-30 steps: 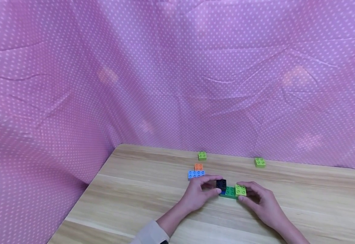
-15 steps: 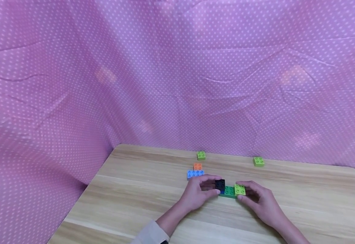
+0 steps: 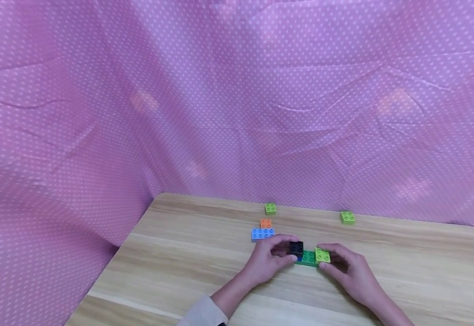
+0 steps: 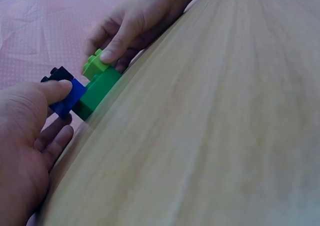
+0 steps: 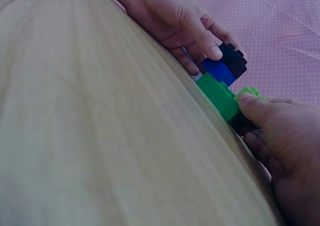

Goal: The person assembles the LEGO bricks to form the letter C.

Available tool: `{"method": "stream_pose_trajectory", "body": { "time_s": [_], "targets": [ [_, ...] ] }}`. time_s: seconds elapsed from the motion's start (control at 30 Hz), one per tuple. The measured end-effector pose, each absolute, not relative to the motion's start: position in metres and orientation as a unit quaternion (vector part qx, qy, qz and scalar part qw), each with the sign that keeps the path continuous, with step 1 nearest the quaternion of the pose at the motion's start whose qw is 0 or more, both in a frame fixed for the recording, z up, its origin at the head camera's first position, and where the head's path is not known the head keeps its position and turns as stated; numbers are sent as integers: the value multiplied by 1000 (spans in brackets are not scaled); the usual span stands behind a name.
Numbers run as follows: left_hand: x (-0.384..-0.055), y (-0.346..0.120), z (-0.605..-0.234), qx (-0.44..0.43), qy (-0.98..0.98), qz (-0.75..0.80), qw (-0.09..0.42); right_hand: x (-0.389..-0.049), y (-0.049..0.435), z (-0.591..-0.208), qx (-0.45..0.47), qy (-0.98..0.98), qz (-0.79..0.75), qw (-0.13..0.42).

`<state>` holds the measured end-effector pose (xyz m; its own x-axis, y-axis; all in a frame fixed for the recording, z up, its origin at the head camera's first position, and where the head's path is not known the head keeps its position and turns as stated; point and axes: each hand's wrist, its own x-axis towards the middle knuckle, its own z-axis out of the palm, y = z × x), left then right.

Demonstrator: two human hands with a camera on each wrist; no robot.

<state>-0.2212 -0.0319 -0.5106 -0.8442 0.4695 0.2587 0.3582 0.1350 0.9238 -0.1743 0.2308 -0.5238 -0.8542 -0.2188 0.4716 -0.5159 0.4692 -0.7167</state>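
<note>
A green brick (image 3: 308,257) lies on the table between both hands. Over its left end sits a dark blue brick (image 4: 71,100), topped by a black brick (image 3: 296,248). My left hand (image 3: 264,260) pinches this blue-and-black pair, its thumb across the blue side in the left wrist view. Whether the blue brick is fully seated on the green one I cannot tell. At the green brick's right end is a lime brick (image 3: 322,255), studs up. My right hand (image 3: 352,274) holds that lime brick between thumb and fingers, the thumb on its near side (image 5: 252,106).
Beyond my left hand lie a light blue brick (image 3: 263,234) and an orange brick (image 3: 265,223) close together. Two more lime bricks, one left (image 3: 270,208) and one right (image 3: 347,218), are near the back edge of the wooden table (image 3: 171,253). A pink dotted cloth hangs behind.
</note>
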Motion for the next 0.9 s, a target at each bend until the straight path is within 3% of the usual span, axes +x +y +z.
{"method": "stream_pose_trajectory", "body": {
  "time_s": [0.13,0.37,0.57,0.7,0.9],
  "targets": [
    [-222,-32,-513,288,741,605,28,-173,232,-524,222,-840,469,160],
    [-237,-42,-512,280,724,621,-111,-174,231,-526,224,-839,470,159],
    [-269,-64,-512,202,744,610,-180,-174,230,-524,224,-838,470,165],
    [-290,-79,-513,181,750,616,-157,-174,230,-523,219,-840,470,162],
    [-300,-86,-515,200,790,579,-29,-172,231,-525,214,-848,459,158]
  ]
}}
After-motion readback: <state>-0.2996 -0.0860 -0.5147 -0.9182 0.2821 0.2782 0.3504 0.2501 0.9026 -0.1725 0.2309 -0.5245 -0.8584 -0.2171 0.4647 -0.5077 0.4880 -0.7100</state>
